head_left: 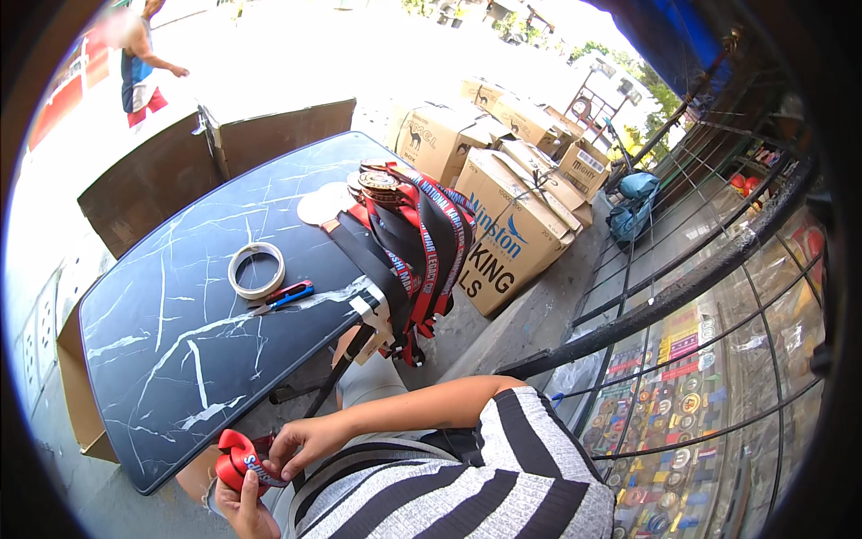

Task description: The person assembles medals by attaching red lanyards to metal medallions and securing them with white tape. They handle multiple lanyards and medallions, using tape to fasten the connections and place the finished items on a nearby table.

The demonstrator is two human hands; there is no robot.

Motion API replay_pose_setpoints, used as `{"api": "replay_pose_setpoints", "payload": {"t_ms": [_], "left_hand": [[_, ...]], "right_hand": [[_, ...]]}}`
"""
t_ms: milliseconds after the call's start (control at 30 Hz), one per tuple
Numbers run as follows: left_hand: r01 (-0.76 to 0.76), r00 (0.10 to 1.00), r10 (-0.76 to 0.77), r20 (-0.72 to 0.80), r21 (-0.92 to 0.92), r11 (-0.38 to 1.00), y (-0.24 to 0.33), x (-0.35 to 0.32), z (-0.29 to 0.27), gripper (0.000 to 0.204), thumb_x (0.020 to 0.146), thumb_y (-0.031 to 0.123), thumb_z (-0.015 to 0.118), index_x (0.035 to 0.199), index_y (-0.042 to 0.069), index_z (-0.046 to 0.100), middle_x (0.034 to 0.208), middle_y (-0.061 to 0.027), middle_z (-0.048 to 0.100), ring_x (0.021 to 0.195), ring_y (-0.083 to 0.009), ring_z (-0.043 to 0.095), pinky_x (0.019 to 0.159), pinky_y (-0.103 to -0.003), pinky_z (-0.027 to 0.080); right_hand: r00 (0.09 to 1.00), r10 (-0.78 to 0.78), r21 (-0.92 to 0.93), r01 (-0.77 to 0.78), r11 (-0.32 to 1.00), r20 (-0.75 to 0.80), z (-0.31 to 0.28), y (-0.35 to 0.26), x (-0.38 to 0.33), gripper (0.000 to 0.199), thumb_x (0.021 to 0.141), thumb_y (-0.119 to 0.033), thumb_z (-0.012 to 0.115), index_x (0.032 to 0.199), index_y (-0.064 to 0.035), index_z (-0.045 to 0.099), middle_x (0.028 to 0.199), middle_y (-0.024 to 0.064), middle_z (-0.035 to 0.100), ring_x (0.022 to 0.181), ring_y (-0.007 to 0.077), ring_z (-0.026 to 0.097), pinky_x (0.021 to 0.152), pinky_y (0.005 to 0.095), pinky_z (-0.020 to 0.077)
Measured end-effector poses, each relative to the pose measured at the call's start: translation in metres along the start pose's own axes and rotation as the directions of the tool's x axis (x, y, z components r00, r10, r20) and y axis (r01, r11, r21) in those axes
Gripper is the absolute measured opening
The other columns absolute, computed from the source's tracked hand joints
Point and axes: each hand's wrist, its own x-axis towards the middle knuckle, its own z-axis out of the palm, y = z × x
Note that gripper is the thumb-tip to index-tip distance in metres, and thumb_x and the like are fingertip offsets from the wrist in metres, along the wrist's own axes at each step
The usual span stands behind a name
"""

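Observation:
Low in front of me, a red ribbon point(235, 458) with white lettering is gathered in a folded loop. My left hand point(246, 510) grips it from below, thumb pressed on the band. At its right side my right hand point(310, 444) has its fingertips pinched on the same ribbon. A dark marble-patterned table point(180, 377) stands beyond my hands. On it lie a roll of tape point(237, 280) and a blue-handled cutter point(294, 297) with a red tool against it. Medals point(381, 185) are piled at the table's right end, their red and black ribbons point(440, 229) hanging over the edge.
Cardboard boxes point(503, 225) are stacked past the table's right end, near a blue bag point(636, 196). A black metal grille point(646, 310) runs along my right, over a case of colourful small items point(687, 404). Open cardboard point(148, 184) stands behind the table. A person point(142, 67) is far left.

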Motion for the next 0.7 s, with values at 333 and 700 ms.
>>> {"api": "replay_pose_setpoints", "payload": {"t_ms": [333,700], "left_hand": [[-0.026,0.995,0.008,0.101,0.176,0.984,0.006,-0.006,0.019,0.031,0.080,-0.009,0.070,0.110,-0.005,0.060,0.098,-0.0098,0.068,0.090,-0.0177,0.068,0.084,-0.031,0.054],[-0.056,0.981,0.053,0.189,0.013,0.998,0.024,0.000,0.026,0.029,0.083,-0.006,0.073,0.108,-0.003,0.059,0.100,-0.0123,0.071,0.096,-0.0181,0.070,0.087,-0.031,0.057]], "right_hand": [[0.976,-0.182,-0.393,0.123,0.911,-0.116,0.012,-0.023,-0.029,0.023,0.085,-0.002,0.061,0.108,0.0042,0.066,0.101,0.0138,0.069,0.094,0.0205,0.065,0.084,0.0344,0.0501],[0.965,0.169,-0.416,-0.240,0.877,-0.200,0.016,-0.066,-0.041,0.027,0.092,-0.004,0.061,0.118,0.0008,0.064,0.104,0.0133,0.071,0.099,0.0168,0.066,0.088,0.0318,0.0517]]}}
